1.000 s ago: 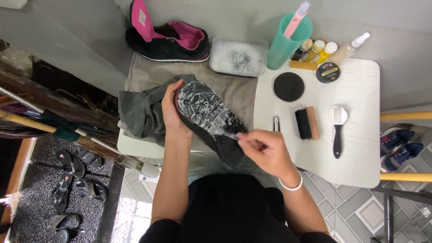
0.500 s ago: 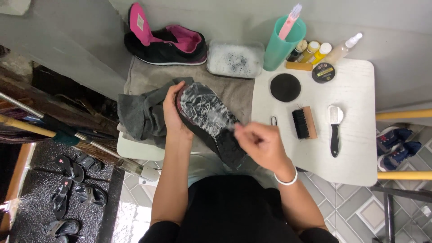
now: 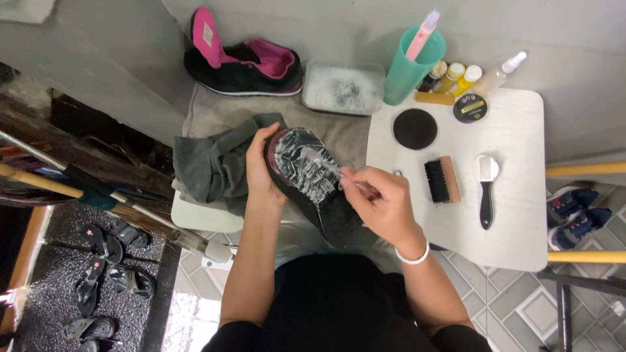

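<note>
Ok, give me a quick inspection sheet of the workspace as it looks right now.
Surface: white table, grey towel spread beside it.
Job's things: sole-up dark shoe, foamy; small brush on the sole.
Clutter: second shoe, suds tray, teal cup, bottles, round black pad, wooden brush, white-headed brush, grey cloth.
Hands: left hand grips the shoe; right hand holds the brush.
Cables: nothing seen.
Surroundings: sandals on dark mat, tiled floor.

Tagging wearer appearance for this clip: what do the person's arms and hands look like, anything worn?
Both forearms are bare, with no gloves on the left hand or the right hand. A white bracelet circles the right wrist. Black sleeves show only at the upper arms, matching the black top. No watch or rings are visible.
</note>
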